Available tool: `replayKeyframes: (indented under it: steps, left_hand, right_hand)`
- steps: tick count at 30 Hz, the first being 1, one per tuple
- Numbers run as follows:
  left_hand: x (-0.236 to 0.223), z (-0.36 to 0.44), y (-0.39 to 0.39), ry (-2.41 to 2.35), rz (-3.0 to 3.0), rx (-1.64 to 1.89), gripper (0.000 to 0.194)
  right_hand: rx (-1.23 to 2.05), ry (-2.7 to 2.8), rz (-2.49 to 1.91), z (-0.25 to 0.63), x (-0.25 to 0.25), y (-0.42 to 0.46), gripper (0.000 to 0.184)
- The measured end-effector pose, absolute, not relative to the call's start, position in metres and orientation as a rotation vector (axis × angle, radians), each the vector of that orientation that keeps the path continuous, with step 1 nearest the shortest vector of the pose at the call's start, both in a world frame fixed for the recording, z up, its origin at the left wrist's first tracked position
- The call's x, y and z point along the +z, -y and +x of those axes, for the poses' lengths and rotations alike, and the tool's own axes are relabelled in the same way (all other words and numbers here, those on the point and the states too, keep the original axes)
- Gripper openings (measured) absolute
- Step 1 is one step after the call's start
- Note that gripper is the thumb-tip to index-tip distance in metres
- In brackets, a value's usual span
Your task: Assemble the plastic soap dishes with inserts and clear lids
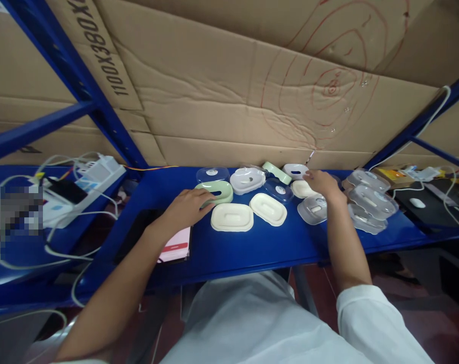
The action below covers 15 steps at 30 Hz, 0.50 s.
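Note:
My left hand is at the left end of a pale green oval frame, its thumb and fingers closed around the near rim. On the far right side, my right hand has its curled fingertips at the right edge of a white oval frame; the thumb is mostly hidden. A cream oval piece lies partly under that hand. Two cream shallow oval trays lie in front. Between the hands are a white oval dish, a clear lid and a green piece.
Several clear plastic covers are piled at the right of the blue table. Another clear lid lies behind the green frame. A dark device with a pink screen is under my left forearm. Cardboard stands behind.

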<state>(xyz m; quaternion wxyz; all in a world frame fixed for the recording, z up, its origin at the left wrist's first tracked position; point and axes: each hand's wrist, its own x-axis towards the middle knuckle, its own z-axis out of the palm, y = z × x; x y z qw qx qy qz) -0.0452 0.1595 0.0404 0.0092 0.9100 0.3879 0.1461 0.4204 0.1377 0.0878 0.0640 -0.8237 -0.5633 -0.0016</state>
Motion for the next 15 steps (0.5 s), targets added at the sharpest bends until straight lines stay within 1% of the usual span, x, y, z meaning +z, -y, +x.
replayKeyframes:
  steps: [3, 6, 7, 8, 11, 13, 15]
  left_hand:
    - [0.039, -0.046, -0.156, -1.204, 2.845, 0.439, 0.038]
    - [0.04, -0.041, -0.156, -1.177, 2.849, 0.412, 0.04]
    - [0.043, -0.039, -0.157, -1.147, 2.841, 0.414, 0.04]
    - [0.048, -0.038, -0.158, -1.101, 2.819, 0.427, 0.042]
    - [0.07, -0.05, -0.15, -0.974, 2.651, 0.562, 0.045]
    - [0.083, -0.08, -0.13, -1.072, 2.509, 0.727, 0.042]
    - [0.084, -0.13, -0.095, -1.259, 2.484, 0.822, 0.04]
  right_hand:
    - [-0.099, 1.742, -2.392, 0.429, 0.07, -0.078, 0.053]
    - [-0.191, 1.799, -2.2, 0.424, 0.042, -0.028, 0.068]
    - [-0.19, 1.801, -2.17, 0.421, 0.033, -0.018, 0.071]
    - [-0.183, 1.792, -2.158, 0.418, 0.027, -0.011, 0.07]
    - [-0.169, 1.727, -2.119, 0.412, 0.021, -0.004, 0.056]
    - [-0.156, 1.672, -2.038, 0.412, 0.026, -0.007, 0.052]
    - [-0.151, 1.609, -1.965, 0.415, 0.036, -0.013, 0.054]
